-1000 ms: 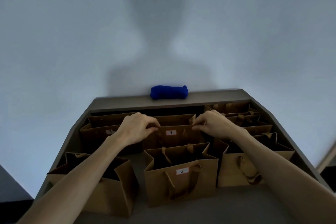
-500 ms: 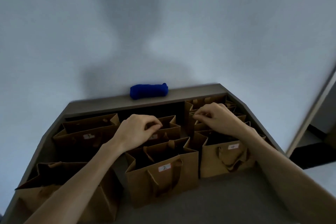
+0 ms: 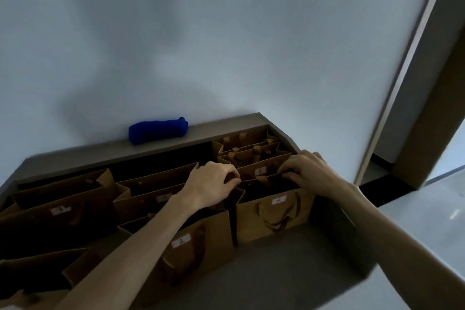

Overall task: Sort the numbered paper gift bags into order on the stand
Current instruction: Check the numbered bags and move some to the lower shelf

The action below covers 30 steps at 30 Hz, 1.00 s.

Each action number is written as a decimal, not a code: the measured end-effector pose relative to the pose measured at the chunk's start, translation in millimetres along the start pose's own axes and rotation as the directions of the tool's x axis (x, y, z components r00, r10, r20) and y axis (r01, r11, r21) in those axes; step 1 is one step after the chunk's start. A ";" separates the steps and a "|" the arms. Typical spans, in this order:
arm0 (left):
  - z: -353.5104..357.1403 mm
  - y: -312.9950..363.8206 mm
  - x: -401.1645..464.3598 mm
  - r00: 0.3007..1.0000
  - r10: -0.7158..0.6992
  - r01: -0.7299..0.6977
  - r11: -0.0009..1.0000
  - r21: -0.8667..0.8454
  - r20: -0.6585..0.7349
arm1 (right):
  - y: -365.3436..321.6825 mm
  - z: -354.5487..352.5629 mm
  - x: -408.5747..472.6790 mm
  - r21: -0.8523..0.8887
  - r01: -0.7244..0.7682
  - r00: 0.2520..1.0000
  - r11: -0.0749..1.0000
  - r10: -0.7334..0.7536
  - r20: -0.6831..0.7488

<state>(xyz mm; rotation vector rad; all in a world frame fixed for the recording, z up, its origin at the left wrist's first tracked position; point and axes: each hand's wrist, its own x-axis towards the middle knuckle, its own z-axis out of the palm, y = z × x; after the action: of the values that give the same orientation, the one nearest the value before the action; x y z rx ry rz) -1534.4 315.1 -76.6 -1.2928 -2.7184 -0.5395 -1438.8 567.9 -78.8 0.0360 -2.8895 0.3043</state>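
Note:
Several brown paper gift bags with white number labels stand on a grey stand [image 3: 276, 272]. Bag 3 [image 3: 60, 210] is at the left, bag 1 [image 3: 151, 202] in the middle back and bag 2 [image 3: 191, 244] in front of it. Bag 4 [image 3: 274, 211] stands front right with bag 5 [image 3: 260, 171] right behind it. More bags [image 3: 247, 145] are stacked at the back right, their numbers hidden. My left hand [image 3: 214, 184] and my right hand [image 3: 309, 171] pinch the far top rim of bag 4, one at each end.
A rolled blue cloth [image 3: 157, 131] lies on the stand's raised back ledge [image 3: 75, 158] against the wall. An unlabelled bag [image 3: 37, 272] stands at the front left. A door frame [image 3: 415, 83] rises close on the right, past the stand's right edge.
Both hands left bag 1 and moved right to the bags at the right side. My view has swung right, bringing the door frame into sight.

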 end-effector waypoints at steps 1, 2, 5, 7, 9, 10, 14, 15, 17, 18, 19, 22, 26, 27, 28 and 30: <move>2.4 1.8 0.3 1.000 0.000 0.000 1.000 0.003 0.009 | 1.5 -0.9 -3.6 -0.007 0.015 1.000 1.000 -0.015 -0.010; 4.3 3.3 -0.7 1.000 0.006 -0.006 1.000 0.006 0.014 | 4.1 -1.1 -8.0 -0.009 0.032 0.999 0.999 -0.032 -0.018; 3.9 10.7 -9.5 0.998 0.047 -0.046 0.999 -0.016 0.032 | 15.1 1.0 -25.3 0.042 0.055 0.998 0.998 -0.053 -0.037; 1.6 16.9 -17.7 0.995 0.091 -0.089 0.995 -0.035 0.042 | 21.1 3.2 -37.4 0.087 0.071 0.996 0.994 -0.067 -0.054; -0.6 22.5 -23.6 0.990 0.136 -0.135 0.990 -0.033 0.043 | 23.4 3.6 -46.7 0.110 0.097 0.994 0.989 -0.090 -0.064; -1.0 24.4 -24.8 0.988 0.148 -0.147 0.989 -0.024 0.046 | 24.0 3.4 -49.5 0.115 0.110 0.992 0.987 -0.102 -0.071; -0.9 27.2 -21.8 0.985 0.155 -0.155 0.988 -0.019 0.073 | 26.1 2.8 -49.3 0.146 0.134 0.988 0.980 -0.121 -0.094; -1.2 26.7 -21.0 0.985 0.155 -0.154 0.988 -0.018 0.075 | 26.5 3.2 -47.5 0.151 0.137 0.988 0.979 -0.124 -0.094; -1.9 25.0 -19.4 0.986 0.149 -0.148 0.989 -0.018 0.075 | 27.7 5.1 -42.8 0.156 0.140 0.988 0.978 -0.127 -0.088; -2.3 23.9 -18.1 0.987 0.144 -0.143 0.990 -0.015 0.072 | 28.4 6.4 -39.6 0.155 0.141 0.988 0.978 -0.128 -0.085; -2.7 22.7 -16.2 0.988 0.135 -0.135 0.991 -0.010 0.069 | 28.6 7.1 -35.9 0.153 0.140 0.988 0.978 -0.128 -0.083; -4.0 19.1 -7.5 0.992 0.109 -0.109 0.994 0.004 0.066 | 26.9 7.5 -22.6 0.162 0.128 0.991 0.979 -0.118 -0.065; -4.1 12.6 6.8 0.995 0.060 -0.058 0.998 -0.024 0.081 | 22.1 6.3 -7.0 0.161 0.088 0.996 0.983 -0.090 0.003; -2.8 10.2 10.5 0.997 0.050 -0.048 0.998 -0.038 0.058 | 21.0 5.5 -4.6 0.155 0.082 0.996 0.984 -0.087 0.021; -1.4 7.9 14.1 0.999 0.042 -0.041 0.998 -0.049 0.020 | 20.3 4.5 -2.7 0.154 0.076 0.996 0.985 -0.083 0.038; 2.5 2.2 22.6 0.997 0.026 -0.028 0.999 -0.025 -0.066 | 19.2 1.5 0.5 0.173 0.058 0.996 0.983 -0.069 0.060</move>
<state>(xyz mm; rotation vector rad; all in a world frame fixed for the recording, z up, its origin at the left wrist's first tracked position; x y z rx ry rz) -1547.1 333.8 -73.3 -1.2914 -2.6456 -0.6058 -1440.5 586.3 -84.0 0.1710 -2.9116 0.5487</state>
